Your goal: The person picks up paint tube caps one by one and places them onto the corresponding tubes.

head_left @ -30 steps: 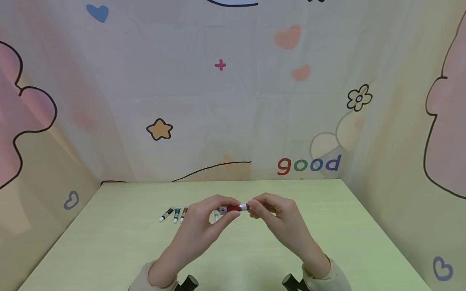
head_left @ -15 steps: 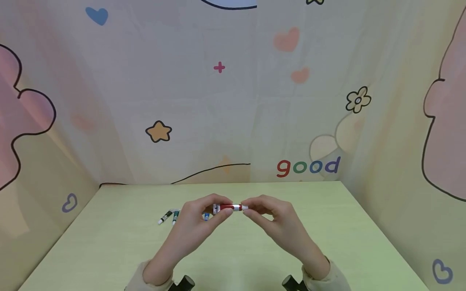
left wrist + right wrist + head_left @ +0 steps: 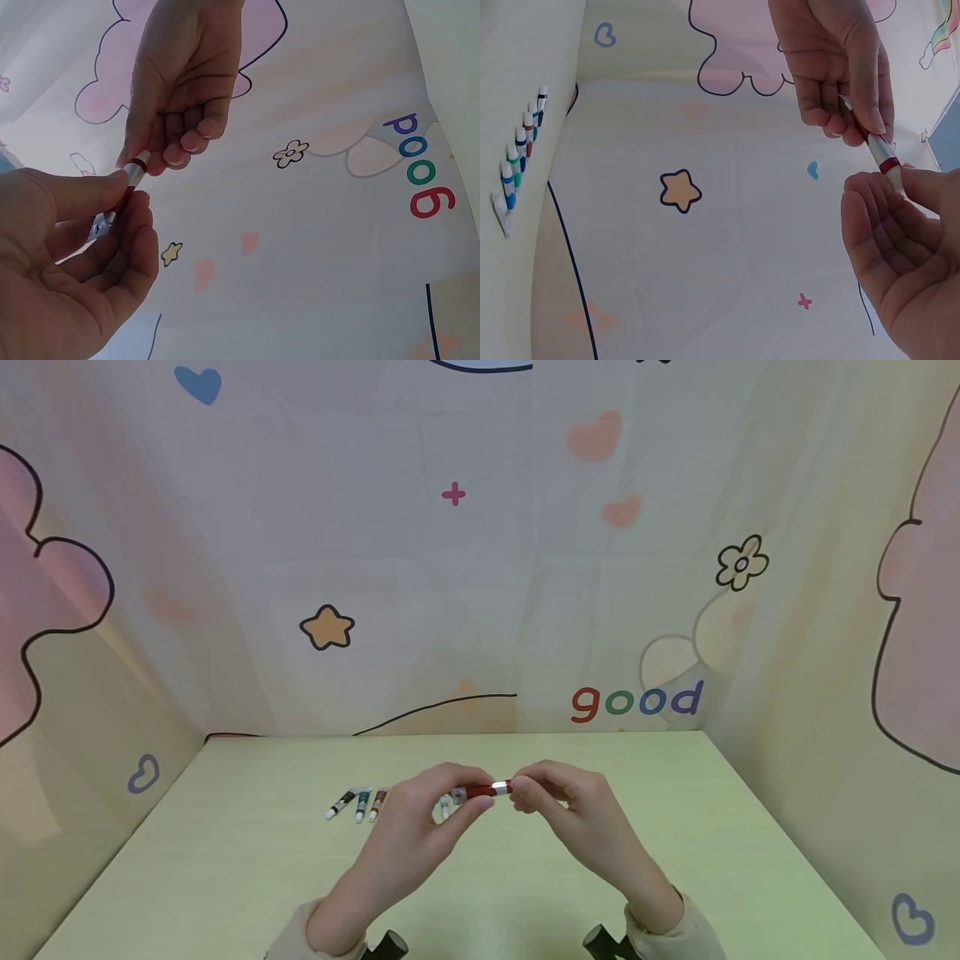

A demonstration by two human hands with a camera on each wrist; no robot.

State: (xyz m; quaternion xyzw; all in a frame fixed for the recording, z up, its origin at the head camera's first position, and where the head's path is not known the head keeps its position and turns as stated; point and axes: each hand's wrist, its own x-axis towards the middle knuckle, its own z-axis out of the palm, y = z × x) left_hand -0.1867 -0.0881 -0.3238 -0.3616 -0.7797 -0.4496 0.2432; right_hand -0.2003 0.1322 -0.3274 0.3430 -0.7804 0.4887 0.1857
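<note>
A small red and silver paint tube (image 3: pixel 480 791) is held level above the table, between both hands. My left hand (image 3: pixel 414 817) pinches its body between thumb and fingers, with the crimped end showing left of the fingertips. At the other end, the thumb and fingertips of my right hand (image 3: pixel 585 810) pinch the white cap (image 3: pixel 895 178). The cap is mostly covered by these fingers in the head view, but part of it shows in both wrist views, at the end of the tube.
Several more paint tubes lie in a row on the pale table (image 3: pixel 247 843): a black one (image 3: pixel 342 803), a teal one (image 3: pixel 361 804), and a blue one (image 3: pixel 508 185) and a white one (image 3: pixel 502 215) in the right wrist view. A printed cloth (image 3: pixel 390 543) stands behind.
Half a second ago the white cap showed in the head view; now the right fingers cover it. Both hands and the tube have shifted slightly right since then, back near their position one second ago.
</note>
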